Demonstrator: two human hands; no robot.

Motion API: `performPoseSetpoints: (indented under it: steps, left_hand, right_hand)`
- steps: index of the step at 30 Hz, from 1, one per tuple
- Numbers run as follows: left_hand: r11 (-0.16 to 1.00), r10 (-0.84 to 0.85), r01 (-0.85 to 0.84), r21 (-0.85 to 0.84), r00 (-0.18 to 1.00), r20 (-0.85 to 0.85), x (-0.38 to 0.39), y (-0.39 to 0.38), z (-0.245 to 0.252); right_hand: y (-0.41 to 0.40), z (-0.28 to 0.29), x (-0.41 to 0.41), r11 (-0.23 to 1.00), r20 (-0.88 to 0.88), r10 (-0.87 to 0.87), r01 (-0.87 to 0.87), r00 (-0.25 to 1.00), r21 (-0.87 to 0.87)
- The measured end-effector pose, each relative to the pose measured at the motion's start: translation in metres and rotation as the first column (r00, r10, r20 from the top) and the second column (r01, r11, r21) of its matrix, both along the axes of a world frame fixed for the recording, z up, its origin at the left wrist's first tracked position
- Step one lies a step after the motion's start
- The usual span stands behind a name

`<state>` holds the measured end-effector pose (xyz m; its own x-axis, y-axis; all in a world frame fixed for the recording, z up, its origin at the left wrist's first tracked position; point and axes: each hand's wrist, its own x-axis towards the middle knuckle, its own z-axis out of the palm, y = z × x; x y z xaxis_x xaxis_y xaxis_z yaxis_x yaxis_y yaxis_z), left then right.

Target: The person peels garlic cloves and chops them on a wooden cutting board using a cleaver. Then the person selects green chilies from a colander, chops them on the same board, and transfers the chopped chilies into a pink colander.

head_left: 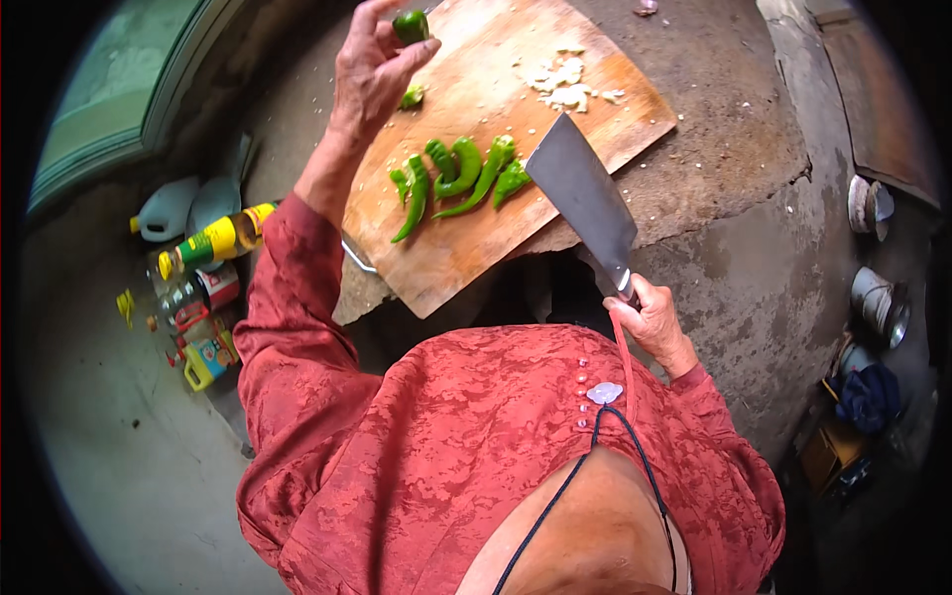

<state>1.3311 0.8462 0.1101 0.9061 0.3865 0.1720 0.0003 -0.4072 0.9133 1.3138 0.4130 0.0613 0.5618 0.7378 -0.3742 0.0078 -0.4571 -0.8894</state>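
Note:
My left hand (372, 74) is raised at the far left edge of the wooden cutting board (446, 256), pinching a piece of green pepper (411, 27) between thumb and fingers. A cleaver (584, 193) is in my right hand (653, 320), gripped by its handle near the board's right side, its blade pointing up and left. Several green chili peppers (466, 167) lie in a loose row across the board. Beyond them, chopped white pieces that look like garlic (561, 82) form a small scattered pile. Another green pepper piece (412, 97) rests below my left hand.
The board lies on a rough concrete counter (721, 171) strewn with small white bits. On the left stand or lie a yellow-labelled oil bottle (223, 238), a white jug (167, 210) and other bottles. Wire-wound spools (877, 301) and a dark cloth (868, 398) are at the right.

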Motion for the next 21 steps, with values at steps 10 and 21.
performPoseSetpoints:
  steps: [10, 21]
  left_hand:
    - [0.854, 0.440, -0.414, -0.316, 0.898, 0.014, -0.239, -0.034, 0.008]
    - [0.889, 0.332, -0.293, -0.351, 0.942, 0.056, -0.283, -0.019, -0.047]
  right_hand:
    - [0.062, 0.047, -0.043, 0.863, -0.190, 0.490, -0.504, 0.851, -0.031]
    - [0.102, 0.048, -0.084, 0.905, 0.012, 0.402, -0.395, 0.916, -0.156]
